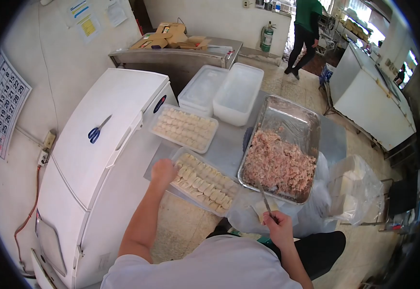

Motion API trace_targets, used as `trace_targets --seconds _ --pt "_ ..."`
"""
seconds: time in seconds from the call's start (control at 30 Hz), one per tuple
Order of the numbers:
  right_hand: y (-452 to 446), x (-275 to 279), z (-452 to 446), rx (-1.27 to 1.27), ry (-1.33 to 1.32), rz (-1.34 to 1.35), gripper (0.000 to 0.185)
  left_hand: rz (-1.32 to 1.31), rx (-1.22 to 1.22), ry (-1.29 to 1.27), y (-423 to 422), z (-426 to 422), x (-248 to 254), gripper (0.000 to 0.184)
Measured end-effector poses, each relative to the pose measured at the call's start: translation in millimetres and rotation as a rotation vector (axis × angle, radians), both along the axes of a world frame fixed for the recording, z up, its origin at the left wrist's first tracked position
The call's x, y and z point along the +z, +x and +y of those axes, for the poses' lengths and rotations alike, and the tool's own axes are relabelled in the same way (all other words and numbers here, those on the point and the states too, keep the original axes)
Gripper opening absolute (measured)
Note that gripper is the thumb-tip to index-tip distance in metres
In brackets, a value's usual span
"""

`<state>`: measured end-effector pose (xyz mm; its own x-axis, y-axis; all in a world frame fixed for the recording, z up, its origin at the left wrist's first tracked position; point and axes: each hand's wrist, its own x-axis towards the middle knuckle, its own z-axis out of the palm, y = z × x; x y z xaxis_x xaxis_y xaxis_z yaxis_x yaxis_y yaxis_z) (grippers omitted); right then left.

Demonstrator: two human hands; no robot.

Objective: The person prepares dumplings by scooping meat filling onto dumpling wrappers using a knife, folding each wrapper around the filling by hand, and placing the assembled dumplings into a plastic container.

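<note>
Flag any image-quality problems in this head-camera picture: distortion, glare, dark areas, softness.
Head view: strong wide-angle bowing, clearest on the white appliance and the slanted calendar; black vignetting in the corners; windows upper right blown out; bright reflections on the metal tray and clear plastic bag; lower right dim, detail there hard to read; left hand slightly soft.

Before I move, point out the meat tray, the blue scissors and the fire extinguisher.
Meat tray [291, 117]: head view, bare inside, far end.
Blue scissors [94, 134]: head view, handles.
Fire extinguisher [266, 39]: head view, middle of the body.
</note>
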<state>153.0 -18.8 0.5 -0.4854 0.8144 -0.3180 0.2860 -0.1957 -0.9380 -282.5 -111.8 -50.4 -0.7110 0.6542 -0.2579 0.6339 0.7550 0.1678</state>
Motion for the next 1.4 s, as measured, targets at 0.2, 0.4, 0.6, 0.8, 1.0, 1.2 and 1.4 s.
trace_targets --seconds 0.2,0.4,0.6,0.8,1.0,1.2,1.4 --pt "5 -6 2 -0.015 -0.016 -0.009 0.016 -0.019 0.008 0.111 -7 0 6 0.032" --pt "4 -6 6 -0.016 -0.011 -0.031 0.016 0.029 -0.085 0.086 5 -4 2 0.035" --pt "1 0 8 -0.021 0.013 -0.044 0.019 0.002 -0.144 0.115 42 3 21 0.033" --pt "-2 5 10 -0.023 0.017 -0.062 0.019 -0.076 -0.156 0.223 52 1 6 0.024" --pt "3 -4 11 -0.041 0.016 -0.018 0.02 -0.164 -0.324 0.253 83 2 6 0.015" --pt "6 2 11 -0.038 -0.003 -0.034 0.017 -0.204 -0.32 0.22 101 7 20 0.018" --pt "11 -6 7 -0.063 -0.04 0.043 0.016 -0.346 -0.502 0.196 122 10 11 0.025"
